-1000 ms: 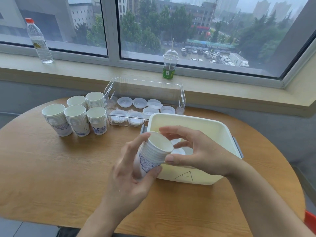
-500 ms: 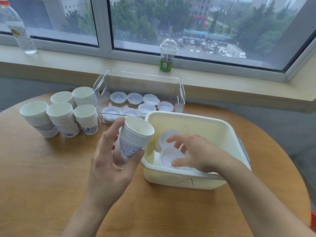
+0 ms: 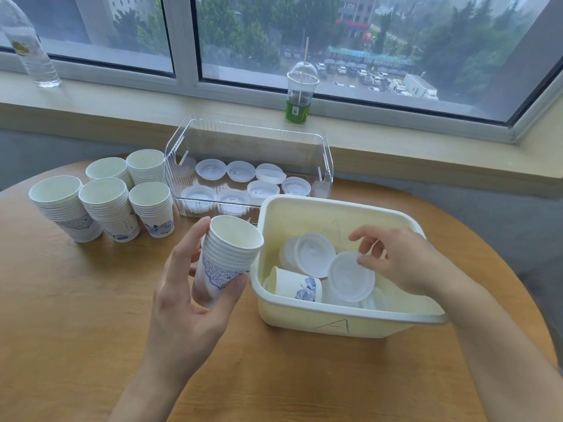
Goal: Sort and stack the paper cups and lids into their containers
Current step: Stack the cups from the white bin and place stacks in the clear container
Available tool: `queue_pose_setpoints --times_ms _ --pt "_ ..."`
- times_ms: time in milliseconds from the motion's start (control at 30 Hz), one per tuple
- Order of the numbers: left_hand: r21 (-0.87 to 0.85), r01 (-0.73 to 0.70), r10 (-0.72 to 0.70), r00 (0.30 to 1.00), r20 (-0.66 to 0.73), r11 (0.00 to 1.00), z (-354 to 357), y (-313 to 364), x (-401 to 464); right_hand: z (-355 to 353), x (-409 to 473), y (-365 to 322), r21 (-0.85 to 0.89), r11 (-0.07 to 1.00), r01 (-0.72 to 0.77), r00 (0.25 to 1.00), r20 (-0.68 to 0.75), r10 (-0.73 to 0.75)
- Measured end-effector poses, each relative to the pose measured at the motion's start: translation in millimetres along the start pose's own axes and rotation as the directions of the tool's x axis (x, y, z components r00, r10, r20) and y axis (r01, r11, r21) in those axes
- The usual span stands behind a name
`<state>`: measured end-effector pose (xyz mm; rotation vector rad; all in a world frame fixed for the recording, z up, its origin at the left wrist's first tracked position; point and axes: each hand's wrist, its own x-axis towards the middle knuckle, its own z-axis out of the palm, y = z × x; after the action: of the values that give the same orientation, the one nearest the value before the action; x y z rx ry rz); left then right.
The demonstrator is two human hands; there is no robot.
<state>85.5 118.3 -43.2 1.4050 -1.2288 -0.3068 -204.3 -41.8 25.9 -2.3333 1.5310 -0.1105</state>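
The left hand (image 3: 185, 287) is wrapped round a nested stack of paper cups (image 3: 227, 257), thumb on the near side and fingers on the far side, holding it tilted above the round wooden worktop (image 3: 76, 315) just left of the cream bin (image 3: 350, 322) marked with an "A". The right hand (image 3: 396, 257) reaches into that bin from the right, its fingertips pinching the edge of a translucent lid (image 3: 350, 277) that stands tipped up on the pile. Beside it in the bin lie another white lid (image 3: 313, 254) and a single paper cup (image 3: 297, 284) on its side, blue pattern showing, with more lids underneath.

Behind the bin stands a clear plastic box (image 3: 326, 166) with lids (image 3: 243, 181) spread flat over its floor in two rows. To the left of that box five stacks of cups (image 3: 103, 202) stand upright on the worktop, close together.

On the windowsill at the far side stand a domed plastic drink cup (image 3: 300, 92) with a green label and a stick in it, and, far left, a water bottle (image 3: 30, 47).
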Motion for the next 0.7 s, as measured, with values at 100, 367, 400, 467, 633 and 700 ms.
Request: queue_pose_setpoints --times_ms 100,367,400,467,633,700 --pt "-0.003 0.0 0.0 1.0 -0.003 1.0 0.3 -1.1 -0.1 0.2 2.1 -14.4 0.114 0.987 0.117 0.993 -0.037 -0.113" --pt "-0.004 0.021 -0.021 1.0 0.0 1.0 -0.8 -3.7 -3.9 21.4 25.9 -66.4 0.105 0.931 0.35 0.913 0.182 -0.364" --pt "-0.002 0.02 -0.02 1.0 0.002 1.0 -1.5 -4.1 -4.9 23.6 28.2 -70.2 0.089 0.928 0.361 0.904 0.21 -0.372" --pt "0.003 0.021 -0.021 1.0 0.009 1.0 -3.1 -5.1 -6.8 26.5 31.4 -76.6 0.073 0.925 0.374 0.887 0.261 -0.38" --pt "0.007 0.029 -0.029 0.999 0.02 1.0 -5.8 -6.4 -9.2 36.0 34.4 -81.5 0.022 0.924 0.382 0.86 0.356 -0.364" --pt "0.004 0.024 -0.025 0.999 0.021 1.0 -6.5 -7.1 -9.6 39.7 35.5 -81.2 -0.001 0.928 0.372 0.863 0.369 -0.345"
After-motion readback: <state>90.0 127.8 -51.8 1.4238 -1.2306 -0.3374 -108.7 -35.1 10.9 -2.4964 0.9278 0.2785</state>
